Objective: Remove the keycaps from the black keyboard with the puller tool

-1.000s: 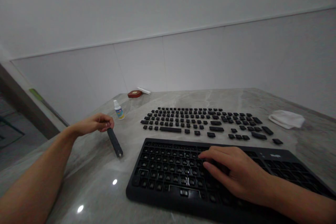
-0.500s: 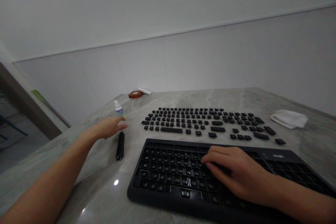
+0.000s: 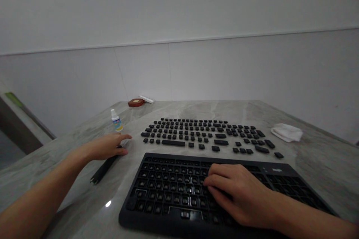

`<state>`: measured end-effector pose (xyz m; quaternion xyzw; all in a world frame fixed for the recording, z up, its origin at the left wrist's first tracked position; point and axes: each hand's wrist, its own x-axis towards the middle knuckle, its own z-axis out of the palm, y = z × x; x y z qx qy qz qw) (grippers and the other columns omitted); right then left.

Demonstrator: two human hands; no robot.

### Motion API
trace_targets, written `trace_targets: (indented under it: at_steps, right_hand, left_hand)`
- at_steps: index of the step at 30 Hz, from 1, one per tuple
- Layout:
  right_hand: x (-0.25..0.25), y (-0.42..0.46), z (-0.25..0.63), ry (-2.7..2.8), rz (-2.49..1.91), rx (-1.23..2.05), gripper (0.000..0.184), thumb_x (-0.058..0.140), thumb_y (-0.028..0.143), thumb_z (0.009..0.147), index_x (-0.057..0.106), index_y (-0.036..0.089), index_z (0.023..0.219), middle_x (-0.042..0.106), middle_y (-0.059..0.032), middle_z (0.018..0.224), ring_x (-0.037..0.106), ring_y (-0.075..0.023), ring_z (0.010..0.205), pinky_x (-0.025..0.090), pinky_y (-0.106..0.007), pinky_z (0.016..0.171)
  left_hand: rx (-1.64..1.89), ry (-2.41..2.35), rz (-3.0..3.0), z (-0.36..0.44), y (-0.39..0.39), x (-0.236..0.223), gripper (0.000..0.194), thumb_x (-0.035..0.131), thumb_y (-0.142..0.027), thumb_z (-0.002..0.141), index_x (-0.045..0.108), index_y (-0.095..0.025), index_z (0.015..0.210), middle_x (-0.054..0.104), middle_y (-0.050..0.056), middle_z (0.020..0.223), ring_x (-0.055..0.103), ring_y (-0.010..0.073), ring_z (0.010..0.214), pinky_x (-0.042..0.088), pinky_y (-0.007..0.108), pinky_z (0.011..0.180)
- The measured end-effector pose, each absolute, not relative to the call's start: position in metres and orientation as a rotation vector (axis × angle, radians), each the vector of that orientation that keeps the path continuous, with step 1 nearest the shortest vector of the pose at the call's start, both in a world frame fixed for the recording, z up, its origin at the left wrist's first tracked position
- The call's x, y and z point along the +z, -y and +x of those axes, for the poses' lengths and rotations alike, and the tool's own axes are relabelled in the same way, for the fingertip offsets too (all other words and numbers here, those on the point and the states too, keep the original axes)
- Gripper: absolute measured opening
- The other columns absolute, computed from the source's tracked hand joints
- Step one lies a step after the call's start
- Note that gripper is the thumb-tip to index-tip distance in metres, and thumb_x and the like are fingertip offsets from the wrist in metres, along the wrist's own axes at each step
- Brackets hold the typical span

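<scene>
A black keyboard with its key switches bare (image 3: 165,179) lies in front of me. My right hand (image 3: 238,194) rests over its middle, fingers bent and pressed together, tips at the switches; anything pinched under them is hidden. To the left, my left hand (image 3: 108,146) is lowered around the far end of a slim black rod-shaped tool (image 3: 102,171), thumb on one side and index finger stretched out past it. The tool slants on the table, its near end toward the lower left. Just beyond that hand stands a small white spray bottle (image 3: 116,121) with a coloured label.
Loose black keycaps (image 3: 173,143) lie in keyboard-like rows behind the keyboard. A folded white cloth (image 3: 287,133) is at the right. Near the back edge of the grey marbled table (image 3: 196,106) sit a reddish-brown case (image 3: 136,102) and a white strip (image 3: 146,99).
My left hand has come down onto the black tool, whose near end has swung left. The view has shifted slightly to the right. My right hand stays over the keyboard.
</scene>
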<state>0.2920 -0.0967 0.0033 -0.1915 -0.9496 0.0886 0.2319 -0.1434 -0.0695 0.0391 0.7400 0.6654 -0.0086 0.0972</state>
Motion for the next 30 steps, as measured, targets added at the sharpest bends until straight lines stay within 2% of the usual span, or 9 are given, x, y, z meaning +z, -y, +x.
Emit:
trace_targets:
  at_steps: [4, 13, 21, 27, 30]
  right_hand:
    - [0.004, 0.095, 0.291, 2.601, -0.536, 0.266, 0.023, 0.044, 0.012, 0.093, 0.067, 0.017, 0.096, 0.063, -0.0066, 0.084, 0.058, -0.0165, 0.071, 0.042, -0.029, 0.061]
    - [0.003, 0.096, 0.291, 2.585, -0.515, 0.309, 0.025, 0.043, 0.011, 0.095, 0.067, 0.019, 0.099, 0.064, -0.0061, 0.082, 0.061, -0.0164, 0.071, 0.049, -0.028, 0.063]
    - [0.009, 0.096, 0.289, 2.541, -0.498, 0.296, 0.026, 0.044, 0.01, 0.093, 0.068, 0.019, 0.095, 0.065, -0.0056, 0.08, 0.063, -0.0155, 0.069, 0.051, -0.026, 0.062]
    - [0.009, 0.094, 0.289, 2.555, -0.53, 0.3, 0.026, 0.043, 0.011, 0.094, 0.068, 0.019, 0.095, 0.065, -0.0058, 0.08, 0.061, -0.016, 0.067, 0.048, -0.028, 0.06]
    - [0.005, 0.092, 0.29, 2.57, -0.528, 0.302, 0.025, 0.043, 0.012, 0.095, 0.067, 0.018, 0.094, 0.064, -0.0063, 0.081, 0.06, -0.0162, 0.069, 0.046, -0.028, 0.06]
  left_hand:
    - [0.178, -1.981, 2.379, -0.131, 0.064, 0.034, 0.045, 0.058, -0.044, 0.085, 0.063, -0.016, 0.121, 0.061, 0.014, 0.12, 0.061, 0.0308, 0.107, 0.047, 0.043, 0.097]
    - [0.432, -1.738, 2.527, -0.106, 0.062, 0.024, 0.027, 0.054, -0.024, 0.092, 0.063, -0.015, 0.115, 0.062, 0.011, 0.117, 0.057, 0.026, 0.11, 0.044, 0.04, 0.1]
    - [0.434, -1.656, 2.535, -0.098, 0.053, 0.009, 0.018, 0.054, -0.017, 0.088, 0.067, -0.018, 0.102, 0.063, 0.008, 0.106, 0.061, 0.021, 0.096, 0.05, 0.034, 0.09]
    - [0.414, -1.653, 2.547, -0.096, 0.051, 0.009, 0.014, 0.052, -0.017, 0.09, 0.065, -0.016, 0.094, 0.064, 0.01, 0.103, 0.062, 0.0206, 0.094, 0.05, 0.033, 0.088]
    - [0.379, -1.639, 2.543, -0.096, 0.05, 0.009, 0.014, 0.052, -0.017, 0.09, 0.065, -0.016, 0.089, 0.066, 0.009, 0.095, 0.063, 0.0208, 0.089, 0.049, 0.032, 0.084]
